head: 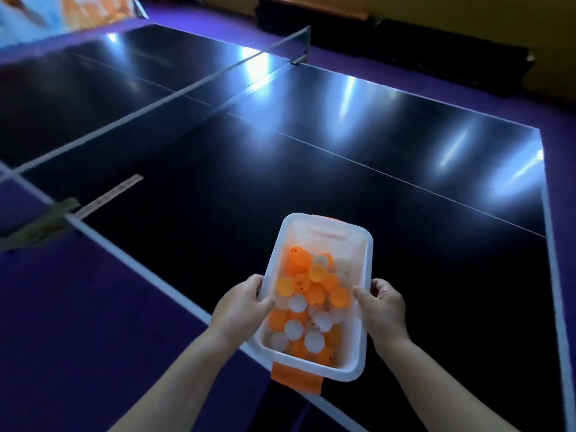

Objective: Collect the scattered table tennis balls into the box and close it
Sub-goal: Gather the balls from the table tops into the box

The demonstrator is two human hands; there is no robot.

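Observation:
A translucent white plastic box (327, 227) with orange latches at both short ends sits at the near corner of the dark table tennis table (311, 157). It has no lid on and holds several orange and white balls (307, 310), piled toward the near end. My left hand (241, 302) grips the box's left rim, thumb hooked over the edge. My right hand (381, 302) grips the right rim the same way. No loose balls show on the table.
The net (174, 95) crosses the table farther back, clamped to a post at the left edge (46, 218). Purple floor surrounds the table. Dark low barriers (436, 54) stand along the far wall. No lid is in view.

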